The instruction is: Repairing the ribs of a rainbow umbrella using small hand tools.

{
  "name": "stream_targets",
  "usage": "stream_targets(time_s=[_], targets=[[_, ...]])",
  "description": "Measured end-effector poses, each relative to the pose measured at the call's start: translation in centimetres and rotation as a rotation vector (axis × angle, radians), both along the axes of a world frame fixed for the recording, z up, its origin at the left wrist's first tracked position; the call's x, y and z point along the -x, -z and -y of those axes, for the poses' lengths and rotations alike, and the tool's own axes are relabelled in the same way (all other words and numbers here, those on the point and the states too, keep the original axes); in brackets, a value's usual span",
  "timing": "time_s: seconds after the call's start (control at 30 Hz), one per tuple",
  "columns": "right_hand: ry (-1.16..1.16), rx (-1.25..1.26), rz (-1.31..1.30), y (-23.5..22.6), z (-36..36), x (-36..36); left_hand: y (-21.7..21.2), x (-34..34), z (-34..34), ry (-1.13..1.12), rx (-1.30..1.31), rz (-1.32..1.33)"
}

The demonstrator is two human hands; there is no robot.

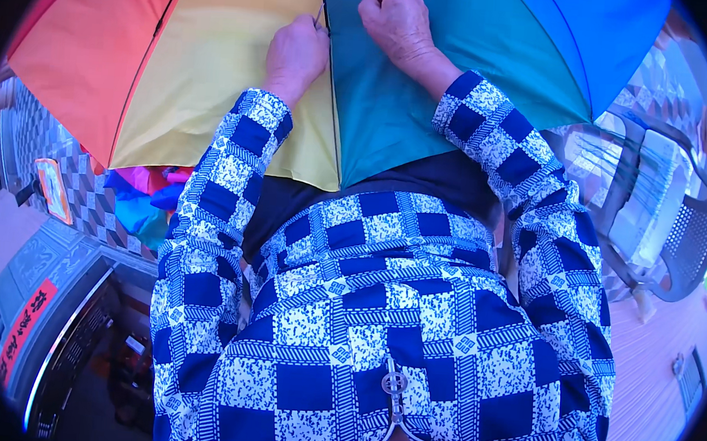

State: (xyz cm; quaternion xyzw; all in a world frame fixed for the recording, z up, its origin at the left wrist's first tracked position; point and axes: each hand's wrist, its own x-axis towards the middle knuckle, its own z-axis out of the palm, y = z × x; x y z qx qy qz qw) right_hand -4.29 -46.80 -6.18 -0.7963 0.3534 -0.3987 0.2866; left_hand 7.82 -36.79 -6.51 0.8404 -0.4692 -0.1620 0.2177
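A rainbow-coloured umbrella canopy (191, 86) lies spread over my lap, with red, yellow, green and blue panels in sight. Thin dark ribs run along it, one of them (334, 113) between the yellow and green panels. Beside the upper part of that rib, my left hand (298, 57) is closed in a pinch, and a thin needle-like piece (319, 15) sticks up from its fingertips. My right hand (398, 23) is raised over the green panel, fingers curled together. Whatever it may hold is too small to make out.
To the right stands a grey plastic chair (691, 236) with a white bundle (654, 196) and thin dark strands on it. Bunched colourful fabric (146, 198) lies left of my lap. An orange-edged board (54, 191) is on the patterned paving farther left.
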Motion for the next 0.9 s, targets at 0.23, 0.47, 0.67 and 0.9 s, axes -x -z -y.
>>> stream_targets(time_s=[0.23, 0.47, 0.67, 0.9], targets=[[0.039, 0.008, -0.234, -2.2, 1.6, 1.2, 0.5, -0.5, -0.2, 0.06, 0.034, 0.124], [0.056, -0.004, -0.3, -3.0, 2.0, 1.7, 0.9, -0.1, -1.1, 0.134, 0.265, 0.109], [0.092, 0.016, -0.269, -2.7, 2.3, 1.5, 0.8, -0.4, -1.3, 0.327, 0.298, 0.205], [0.114, 0.141, -0.103, -3.5, 3.0, 1.6, 1.4, -0.7, -0.9, 0.291, 0.148, 0.301]])
